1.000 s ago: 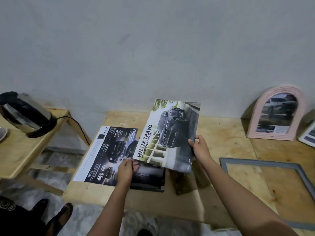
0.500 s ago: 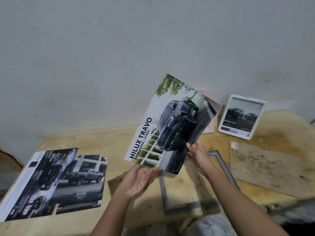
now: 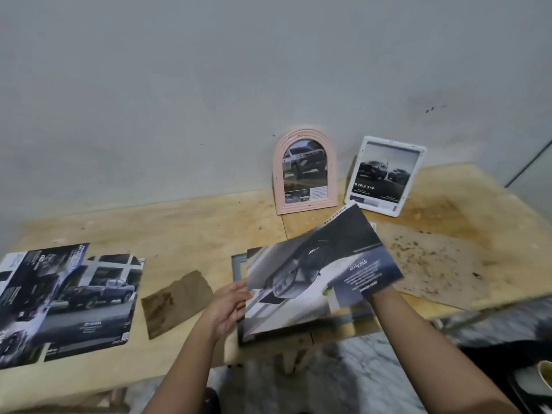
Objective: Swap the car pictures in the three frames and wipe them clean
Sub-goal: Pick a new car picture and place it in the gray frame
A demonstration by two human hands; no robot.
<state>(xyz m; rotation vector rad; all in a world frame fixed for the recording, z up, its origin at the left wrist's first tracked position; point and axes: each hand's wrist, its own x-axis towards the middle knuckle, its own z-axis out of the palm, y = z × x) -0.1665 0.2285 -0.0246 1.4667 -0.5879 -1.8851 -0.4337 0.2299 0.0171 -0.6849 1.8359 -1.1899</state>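
Note:
I hold a car picture (image 3: 322, 270) tilted low over the grey frame (image 3: 239, 264), which lies flat near the table's front edge. My left hand (image 3: 230, 306) grips the picture's left edge. My right hand (image 3: 378, 298) holds its right corner from below, with the fingers hidden behind the paper. A pink arched frame (image 3: 304, 171) and a white frame (image 3: 385, 174) lean on the wall behind, each with a car picture inside. Two more car pictures lie flat at the left: a pickup print (image 3: 92, 297) and a dark leaflet (image 3: 24, 294).
A brown cloth (image 3: 176, 300) lies between the loose pictures and the grey frame. A stained brown backing board (image 3: 433, 264) rests on the wooden table (image 3: 179, 222) at the right. The grey wall stands right behind the table. The floor shows below the front edge.
The picture has been turned over and lowered from upright to just above the grey frame. My left hand now grips its left edge. The view has shifted right.

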